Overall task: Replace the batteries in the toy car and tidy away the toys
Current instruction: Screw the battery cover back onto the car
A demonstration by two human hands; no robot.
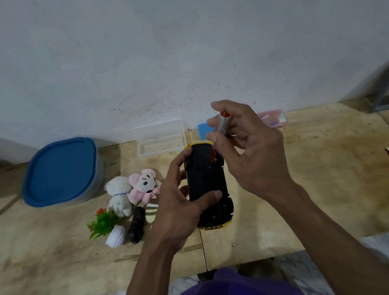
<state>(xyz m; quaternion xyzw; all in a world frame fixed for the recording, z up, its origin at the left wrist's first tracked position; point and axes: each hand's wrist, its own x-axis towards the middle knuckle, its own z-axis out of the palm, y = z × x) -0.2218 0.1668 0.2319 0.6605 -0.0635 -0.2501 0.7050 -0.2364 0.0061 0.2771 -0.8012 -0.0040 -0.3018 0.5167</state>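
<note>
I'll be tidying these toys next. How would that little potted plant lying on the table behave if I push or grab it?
The potted plant already lies tipped over, so it probably topples easily. Its round ribbed white pot may roll when nudged. The leaves look plastic, likely light and springy.

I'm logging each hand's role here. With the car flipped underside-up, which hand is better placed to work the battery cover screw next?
The right hand. It already pinches the screwdriver, tip down on the toy car underside near its far end. The left hand is wrapped around the car's body, steadying it above the table.
</note>
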